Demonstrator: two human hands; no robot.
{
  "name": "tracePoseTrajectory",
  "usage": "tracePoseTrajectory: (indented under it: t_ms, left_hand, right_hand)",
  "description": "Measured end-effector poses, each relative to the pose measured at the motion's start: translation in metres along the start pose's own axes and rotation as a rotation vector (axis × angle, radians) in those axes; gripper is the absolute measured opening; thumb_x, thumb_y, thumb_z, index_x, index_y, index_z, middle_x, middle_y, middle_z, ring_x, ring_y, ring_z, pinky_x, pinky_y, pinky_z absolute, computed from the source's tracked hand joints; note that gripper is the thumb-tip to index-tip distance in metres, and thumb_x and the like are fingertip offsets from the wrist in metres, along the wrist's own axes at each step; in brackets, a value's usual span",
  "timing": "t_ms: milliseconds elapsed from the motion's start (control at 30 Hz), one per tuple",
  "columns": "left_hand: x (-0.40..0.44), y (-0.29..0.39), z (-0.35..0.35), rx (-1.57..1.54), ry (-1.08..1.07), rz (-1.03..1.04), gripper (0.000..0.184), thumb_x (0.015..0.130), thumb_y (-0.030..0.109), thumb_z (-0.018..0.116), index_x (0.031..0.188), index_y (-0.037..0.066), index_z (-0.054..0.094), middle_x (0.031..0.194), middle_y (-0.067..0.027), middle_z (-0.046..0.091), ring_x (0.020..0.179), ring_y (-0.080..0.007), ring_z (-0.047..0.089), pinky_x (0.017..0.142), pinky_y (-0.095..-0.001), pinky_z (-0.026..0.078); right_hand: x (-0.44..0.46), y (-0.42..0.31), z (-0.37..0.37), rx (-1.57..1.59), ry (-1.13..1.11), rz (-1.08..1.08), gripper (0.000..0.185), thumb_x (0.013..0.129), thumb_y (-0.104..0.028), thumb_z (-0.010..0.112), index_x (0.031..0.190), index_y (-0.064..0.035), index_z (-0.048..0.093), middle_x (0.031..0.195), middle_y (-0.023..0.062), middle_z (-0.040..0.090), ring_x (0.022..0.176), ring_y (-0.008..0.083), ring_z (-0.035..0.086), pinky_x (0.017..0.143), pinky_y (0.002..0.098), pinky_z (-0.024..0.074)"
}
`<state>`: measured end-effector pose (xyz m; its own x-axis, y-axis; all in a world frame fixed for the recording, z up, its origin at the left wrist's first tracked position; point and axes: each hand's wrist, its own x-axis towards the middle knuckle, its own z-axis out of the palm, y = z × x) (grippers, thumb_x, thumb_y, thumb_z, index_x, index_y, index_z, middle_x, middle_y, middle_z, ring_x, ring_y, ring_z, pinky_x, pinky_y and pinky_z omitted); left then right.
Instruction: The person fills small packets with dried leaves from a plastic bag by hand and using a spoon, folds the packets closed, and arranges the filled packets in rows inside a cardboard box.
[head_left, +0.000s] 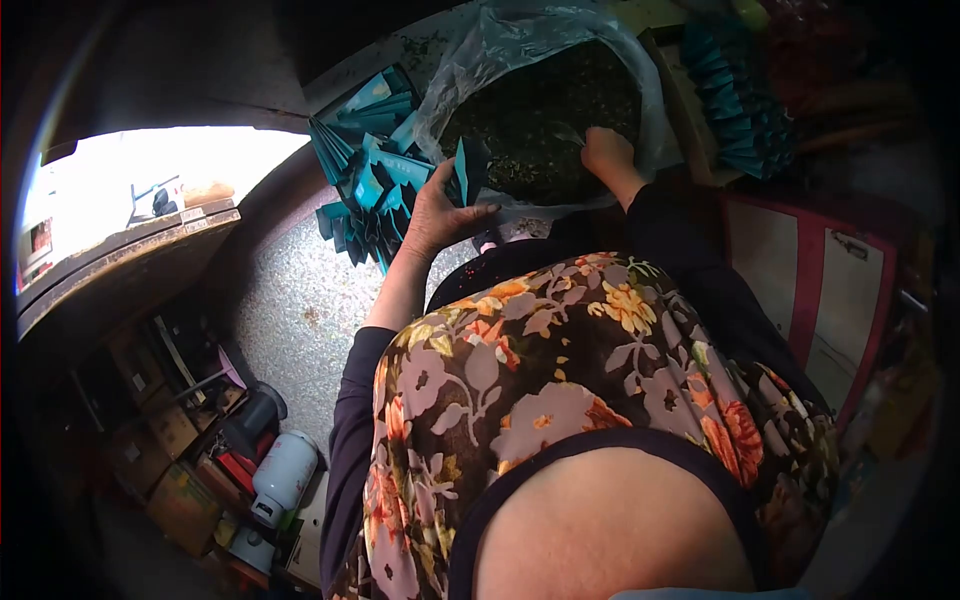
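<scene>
Left hand point(435, 218): I'd steady the teal packet point(470, 170) upright beside the bag; fingers and thumb seem to grip it, thumb stretched rightward.
Right hand point(608, 155): I'd work gently, clear of the film; fingers curled, their grip I can't tell.
Plastic bag point(530, 28): spread open around dark loose material point(540, 110).

Bare hands: two, left hand point(437, 215) and right hand point(608, 158). Clear plastic bag point(530, 28), far: one. Teal folded paper packets point(380, 172): two groups, left and right, each too overlapped for exact count. White rounded gas cylinder point(287, 472), left: one.
</scene>
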<state>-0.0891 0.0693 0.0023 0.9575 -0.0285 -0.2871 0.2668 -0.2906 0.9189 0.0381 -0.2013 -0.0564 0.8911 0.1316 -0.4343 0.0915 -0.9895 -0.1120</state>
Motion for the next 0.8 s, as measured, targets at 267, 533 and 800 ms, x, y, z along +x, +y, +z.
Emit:
tracePoseTrajectory:
  t_ms: [267,533,800]
  left_hand:
    - [-0.005,-0.009,-0.002,-0.129,-0.009,-0.001,0.074,0.067,0.005,0.081,0.13,0.003,0.042,0.119,-0.0087,0.057,0.109,-0.0194,0.055,0.095,-0.0339,0.046]
    - [-0.005,-0.019,-0.004,-0.095,0.018,-0.054,0.073,0.068,0.009,0.082,0.129,0.002,0.042,0.116,-0.0096,0.058,0.108,-0.0189,0.055,0.095,-0.0342,0.045]
    - [0.012,0.015,0.002,0.243,0.089,0.008,0.08,0.061,0.023,0.086,0.127,0.002,0.045,0.112,-0.0187,0.061,0.104,-0.0276,0.06,0.091,-0.0346,0.046]
  right_hand:
    - [0.02,-0.003,-0.007,0.089,0.222,-0.072,0.019,0.086,-0.02,0.055,0.094,-0.0043,0.062,0.084,0.0201,0.066,0.081,0.0377,0.065,0.069,0.0491,0.0514]
    - [0.028,-0.058,0.022,0.381,0.131,-0.099,0.018,0.078,-0.016,0.056,0.077,-0.0023,0.068,0.083,0.0203,0.066,0.079,0.0404,0.063,0.072,0.0498,0.0497]
    - [0.035,-0.03,-0.007,0.826,-0.146,-0.049,0.017,0.074,-0.016,0.061,0.074,-0.003,0.071,0.053,0.0072,0.056,0.045,0.0181,0.054,0.043,0.0313,0.0398]
